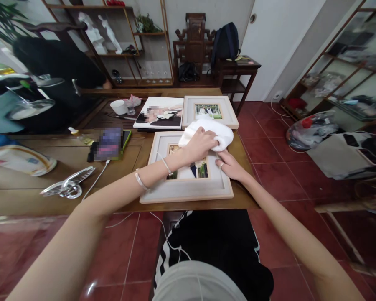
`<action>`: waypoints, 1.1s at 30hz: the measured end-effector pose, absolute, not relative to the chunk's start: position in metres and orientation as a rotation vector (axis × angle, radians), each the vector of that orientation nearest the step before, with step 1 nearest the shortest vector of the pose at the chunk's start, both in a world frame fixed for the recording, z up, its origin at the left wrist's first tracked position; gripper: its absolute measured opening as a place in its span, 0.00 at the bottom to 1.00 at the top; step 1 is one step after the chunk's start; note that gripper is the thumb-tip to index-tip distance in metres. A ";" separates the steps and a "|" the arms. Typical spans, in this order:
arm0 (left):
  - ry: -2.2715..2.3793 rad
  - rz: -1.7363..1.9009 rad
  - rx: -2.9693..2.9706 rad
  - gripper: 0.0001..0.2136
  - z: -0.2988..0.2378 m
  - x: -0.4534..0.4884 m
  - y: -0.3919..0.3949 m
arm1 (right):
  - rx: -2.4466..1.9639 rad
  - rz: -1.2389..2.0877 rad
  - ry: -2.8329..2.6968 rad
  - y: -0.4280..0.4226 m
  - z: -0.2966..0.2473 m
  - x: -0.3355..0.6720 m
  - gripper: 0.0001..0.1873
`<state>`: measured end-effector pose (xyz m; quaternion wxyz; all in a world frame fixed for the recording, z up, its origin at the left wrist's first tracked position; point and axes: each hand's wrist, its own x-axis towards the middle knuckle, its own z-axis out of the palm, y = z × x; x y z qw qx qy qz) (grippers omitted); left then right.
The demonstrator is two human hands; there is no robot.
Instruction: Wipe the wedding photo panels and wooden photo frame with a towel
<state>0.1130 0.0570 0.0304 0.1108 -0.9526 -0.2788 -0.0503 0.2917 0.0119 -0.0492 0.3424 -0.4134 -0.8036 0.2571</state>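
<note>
A picture frame (pixel 188 193) with a pale wood edge and a wide light mat lies flat on the wooden table, a photo in its middle. My left hand (pixel 202 144) is closed on a white cloth (pixel 224 133), pressed against the upper part of this frame. With thumb and fingers, my right hand (pixel 232 166) grips the frame's right side, just below the cloth. Part of the photo is covered by the cloth and my left forearm. Behind it lie a second framed picture (pixel 231 110) and a photo panel (pixel 163 123).
On the table (pixel 119 196) to the left are a charging phone (pixel 125 142), a shiny metal object (pixel 70 184), a small dropper bottle (pixel 77 134), a white cup (pixel 119 107) and a large plastic pack (pixel 19 156). A wooden chair (pixel 196 42) stands at the back.
</note>
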 end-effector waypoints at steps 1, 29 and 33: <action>-0.840 -0.152 -2.806 0.14 0.030 0.112 0.058 | -1.055 0.664 -2.095 0.012 -0.049 0.291 0.33; -1.197 0.111 -2.476 0.18 0.024 0.012 0.027 | -1.025 0.690 -2.132 0.008 -0.041 0.291 0.36; -1.230 0.120 -2.569 0.15 0.015 0.011 0.031 | -1.042 0.709 -2.117 0.008 -0.040 0.291 0.35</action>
